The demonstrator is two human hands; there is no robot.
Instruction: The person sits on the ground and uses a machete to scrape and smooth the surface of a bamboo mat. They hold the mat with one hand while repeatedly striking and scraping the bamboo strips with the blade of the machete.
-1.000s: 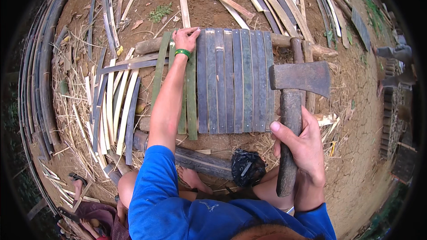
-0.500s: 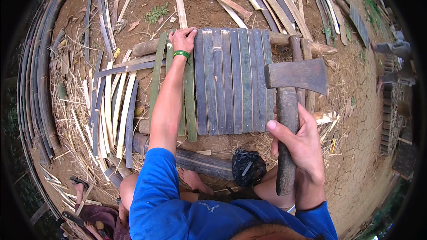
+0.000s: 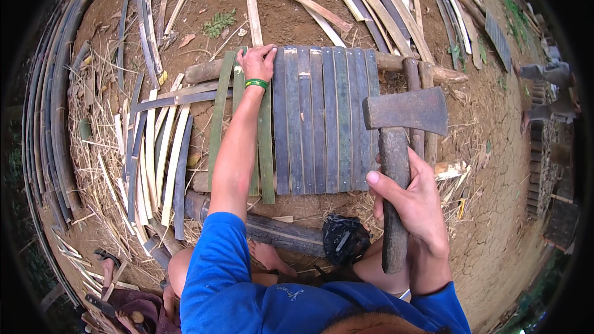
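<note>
My right hand [image 3: 416, 201] grips a hatchet [image 3: 396, 167] by its dark wooden handle. Its worn steel head [image 3: 405, 111] is raised over the right side of a row of dark bamboo slats [image 3: 318, 124]. Across two logs, the slats lie side by side; small nail heads show near their ends. My left hand [image 3: 257, 64] rests at the far end of a green bamboo slat [image 3: 266, 148], left of the dark ones. Its fingers are bunched together, and whatever they pinch is hidden. Another green slat [image 3: 221, 117] lies further left.
The far log [image 3: 204, 70] sticks out past both sides of the slats. Loose bamboo strips [image 3: 162, 154] are piled at the left. A black plastic bag [image 3: 344, 239] sits by my legs, beside a thick bamboo pole [image 3: 284, 233]. Another person's hand [image 3: 127, 321] shows at lower left, near a knife.
The view has tilted slightly, so the scene sits a little lower. The hatchet has shifted slightly left over the slats. My left hand stays at the same slat end.
</note>
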